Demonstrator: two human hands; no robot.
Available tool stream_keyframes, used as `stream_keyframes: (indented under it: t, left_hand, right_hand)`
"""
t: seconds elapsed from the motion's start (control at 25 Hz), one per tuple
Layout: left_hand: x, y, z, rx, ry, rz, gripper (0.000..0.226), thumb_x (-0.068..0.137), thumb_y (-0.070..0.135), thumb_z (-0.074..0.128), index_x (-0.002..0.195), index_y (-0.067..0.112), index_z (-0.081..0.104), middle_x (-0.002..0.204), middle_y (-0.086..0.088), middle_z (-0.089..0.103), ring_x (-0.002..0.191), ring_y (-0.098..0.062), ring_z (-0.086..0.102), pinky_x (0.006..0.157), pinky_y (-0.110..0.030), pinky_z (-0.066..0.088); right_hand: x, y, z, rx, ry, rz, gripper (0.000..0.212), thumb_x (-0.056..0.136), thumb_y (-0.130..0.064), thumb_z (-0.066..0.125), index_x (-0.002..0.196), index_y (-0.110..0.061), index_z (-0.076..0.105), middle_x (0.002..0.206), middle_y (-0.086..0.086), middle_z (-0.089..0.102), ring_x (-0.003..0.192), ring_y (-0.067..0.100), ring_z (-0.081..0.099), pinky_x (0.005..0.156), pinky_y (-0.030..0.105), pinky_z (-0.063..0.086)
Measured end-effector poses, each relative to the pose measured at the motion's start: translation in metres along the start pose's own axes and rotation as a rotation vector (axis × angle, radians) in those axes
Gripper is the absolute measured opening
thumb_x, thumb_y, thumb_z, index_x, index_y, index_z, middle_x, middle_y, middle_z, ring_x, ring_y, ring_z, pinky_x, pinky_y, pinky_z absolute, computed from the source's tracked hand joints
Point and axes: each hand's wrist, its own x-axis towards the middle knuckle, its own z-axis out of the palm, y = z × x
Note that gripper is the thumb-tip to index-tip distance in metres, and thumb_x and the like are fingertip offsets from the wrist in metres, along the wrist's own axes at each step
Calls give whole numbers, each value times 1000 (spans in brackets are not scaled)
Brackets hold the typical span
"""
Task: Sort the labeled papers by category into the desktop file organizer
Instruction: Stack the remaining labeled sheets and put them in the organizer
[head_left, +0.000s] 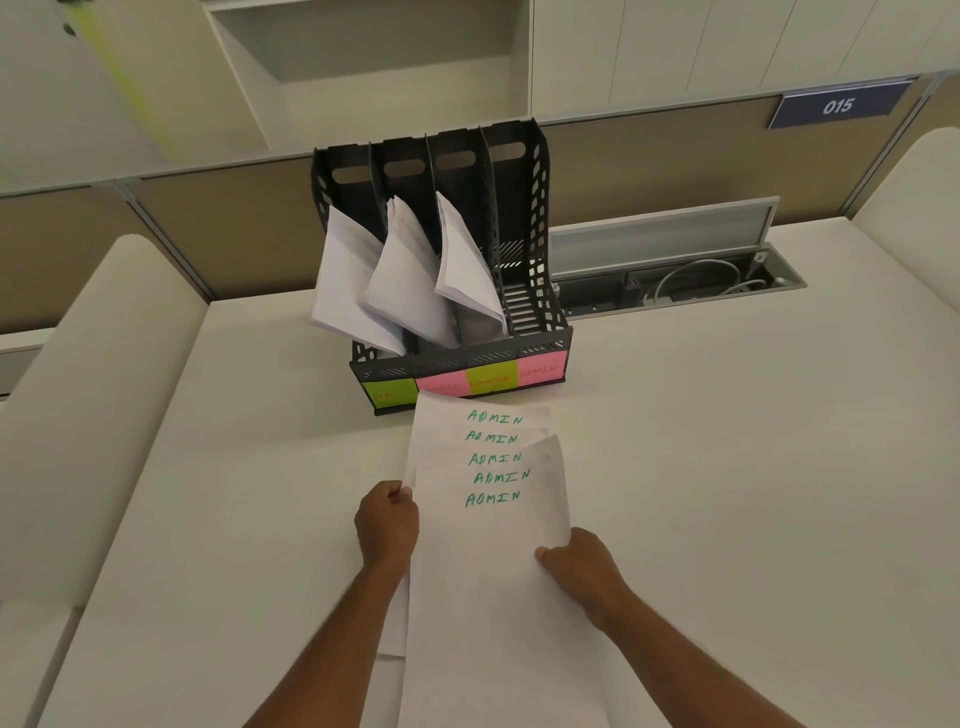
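Note:
A fanned stack of white papers (498, 519), each headed ADMIN in green, lies on the white desk in front of me. My left hand (387, 525) pinches the stack's left edge; my right hand (582, 566) grips its right edge, thumb on top. Just beyond stands the black four-slot file organizer (540, 218). Its front carries sticky labels: green HR (387, 395), pink (441, 383), green FINANCE (491, 379), pink ADMIN (540, 371). White papers lean out of the three left slots (405, 280). The rightmost slot (522, 306), above the ADMIN label, holds nothing.
An open cable tray (680, 283) with cords is sunk into the desk right of the organizer. Beige partition panels run behind, one bearing a blue 015 sign (836, 106). Rounded white dividers (104, 364) flank the desk on both sides.

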Motion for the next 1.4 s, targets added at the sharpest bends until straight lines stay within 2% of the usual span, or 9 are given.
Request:
stream_keyframes:
  t: [0.2, 0.32, 0.44, 0.6, 0.68, 0.8, 0.96, 1.16, 1.4]
  left_hand:
    - [5, -5, 1, -106, -19, -110, 22, 95, 10, 50, 102, 6, 71, 104, -10, 71, 95, -28, 64, 85, -38, 55]
    - [4, -11, 0, -288, -110, -194, 23, 94, 23, 52, 91, 6, 67, 90, -8, 70, 82, -25, 62, 72, -35, 51]
    - [-5, -15, -9, -366, -324, -198, 23, 93, 37, 64, 101, 16, 67, 95, -1, 73, 86, -21, 70, 79, -39, 59]
    - [-28, -19, -13, -295, -462, -87, 21, 90, 7, 67, 102, 24, 69, 104, -4, 76, 90, -21, 73, 83, -39, 60]
    - [-34, -18, -15, -347, -444, -83, 25, 91, 2, 64, 106, 20, 71, 100, -2, 77, 89, -22, 74, 83, -40, 60]
    - [-37, -7, -24, -503, -483, -52, 28, 92, -1, 61, 111, 17, 70, 105, -5, 77, 97, -27, 74, 89, -48, 58]
    - [-48, 27, -37, -618, -487, 86, 29, 95, 1, 58, 117, 17, 67, 113, -9, 75, 105, -30, 71, 89, -47, 57]
    - [-76, 82, -56, -605, -310, 382, 27, 95, 11, 61, 119, 22, 65, 109, 4, 75, 103, -16, 71, 85, -34, 59]
    - [-84, 103, -56, -662, -225, 444, 30, 88, 10, 71, 112, 28, 66, 104, 12, 75, 99, -9, 71, 81, -29, 60]
  right_hand:
    - [-6, -15, 0, -259, 13, -2, 56, 95, -40, 59, 132, -2, 39, 136, 15, 58, 122, 34, 58, 93, 34, 47]
    - [-8, -15, 4, -330, 83, -95, 56, 96, -39, 59, 131, -5, 31, 131, 15, 58, 118, 36, 60, 91, 35, 47]
    - [-11, -2, 11, -497, 187, -196, 66, 93, -42, 61, 139, -6, 29, 129, 12, 50, 115, 32, 59, 90, 36, 49]
    - [-5, 9, 13, -690, 289, -282, 66, 91, -49, 60, 136, -8, 36, 132, 9, 46, 120, 27, 47, 93, 35, 47]
    - [7, 6, 2, -579, 310, -335, 79, 90, -49, 63, 147, -5, 31, 141, 14, 41, 129, 31, 42, 101, 39, 43]
    - [23, -10, -38, 77, 100, -298, 90, 82, -39, 79, 152, -11, 30, 140, 12, 51, 124, 25, 53, 100, 36, 45]
    - [15, -35, -77, 410, -267, -409, 50, 85, -28, 79, 130, -15, 63, 120, 4, 74, 107, 23, 72, 95, 46, 56]
    - [-32, -77, -70, 495, 164, -699, 3, 90, -18, 74, 92, -20, 73, 85, 1, 77, 80, 20, 73, 64, 23, 58]
    - [-45, -96, -64, 503, 173, -905, 28, 84, -16, 78, 111, -19, 71, 99, -15, 76, 88, 5, 72, 73, 19, 58]
